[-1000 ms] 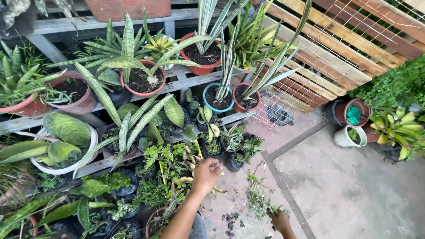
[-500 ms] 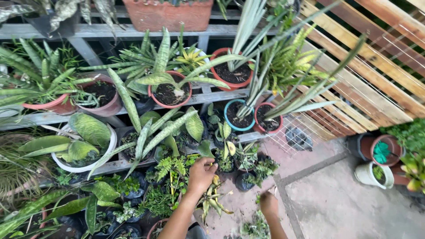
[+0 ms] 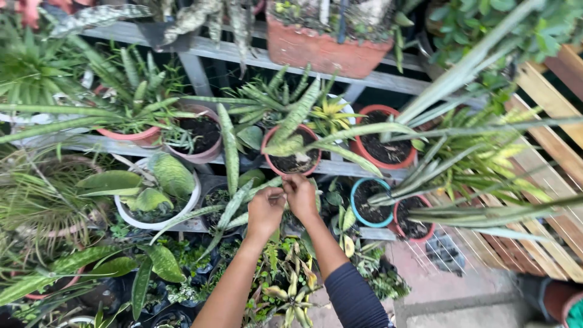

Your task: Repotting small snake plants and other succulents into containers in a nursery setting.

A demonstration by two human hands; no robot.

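Crowded plant shelves [image 3: 376,79]; both hands, left hand [image 3: 265,211] and right hand [image 3: 302,195], together pinching a leaf [image 3: 234,209].

Both arms reach forward and upward from the lower edge of the view, converging toward the red-rimmed pot [image 3: 293,159] on the shelf. The left hand [image 3: 265,211] sits just below and left of that pot, knuckles up, its fingers curled and pinched together at the tips. The right hand [image 3: 302,196] lies just beneath the pot's rim, fingers likewise bent inward, fingertips meeting those of the left. The left forearm is bare; the right wears a dark sleeve up to mid-forearm.
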